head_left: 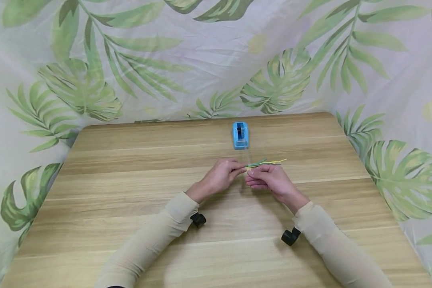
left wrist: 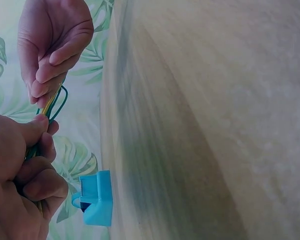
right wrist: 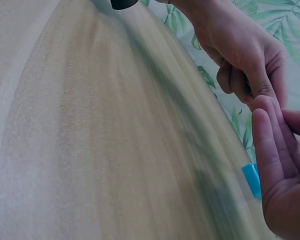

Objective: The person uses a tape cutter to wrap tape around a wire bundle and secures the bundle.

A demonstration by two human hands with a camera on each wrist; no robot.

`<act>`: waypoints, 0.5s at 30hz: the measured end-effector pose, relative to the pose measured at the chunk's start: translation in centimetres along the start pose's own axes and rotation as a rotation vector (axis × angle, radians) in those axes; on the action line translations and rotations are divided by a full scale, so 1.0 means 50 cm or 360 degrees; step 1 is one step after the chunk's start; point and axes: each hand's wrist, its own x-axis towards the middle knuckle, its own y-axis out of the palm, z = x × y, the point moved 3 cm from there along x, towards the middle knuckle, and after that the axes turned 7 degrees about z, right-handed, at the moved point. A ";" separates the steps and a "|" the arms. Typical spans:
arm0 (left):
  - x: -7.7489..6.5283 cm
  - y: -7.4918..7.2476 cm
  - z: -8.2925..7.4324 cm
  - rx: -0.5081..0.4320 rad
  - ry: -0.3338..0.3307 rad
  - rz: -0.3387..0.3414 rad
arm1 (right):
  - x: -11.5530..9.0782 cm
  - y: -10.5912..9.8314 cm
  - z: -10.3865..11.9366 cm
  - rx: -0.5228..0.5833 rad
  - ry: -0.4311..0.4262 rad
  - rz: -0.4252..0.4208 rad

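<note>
Before me my left hand pinches a bundle of thin green and yellow wires, whose loose ends fan out to the right. A faint strip of clear tape runs from the blue tape dispenser down to the bundle. My right hand pinches with thumb and forefinger just under the bundle, where the tape ends. In the left wrist view, a green wire bows out in a loop between the hands. The right wrist view shows the right thumb pressed against straight fingers; what they pinch is hidden there.
The dispenser stands near the far edge of the wooden table. Behind the table hangs a leaf-patterned cloth. A black wrist camera sits under the left sleeve and another camera under the right one.
</note>
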 end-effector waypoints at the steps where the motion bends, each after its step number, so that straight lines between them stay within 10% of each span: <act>1: 0.000 0.000 0.000 -0.0006 -0.0005 -0.0004 | 0.000 0.000 -0.001 -0.0001 -0.0003 0.0002; 15: 0.003 0.011 0.007 0.0016 -0.0010 -0.0015 | 0.009 0.000 -0.018 0.0027 0.0010 -0.0045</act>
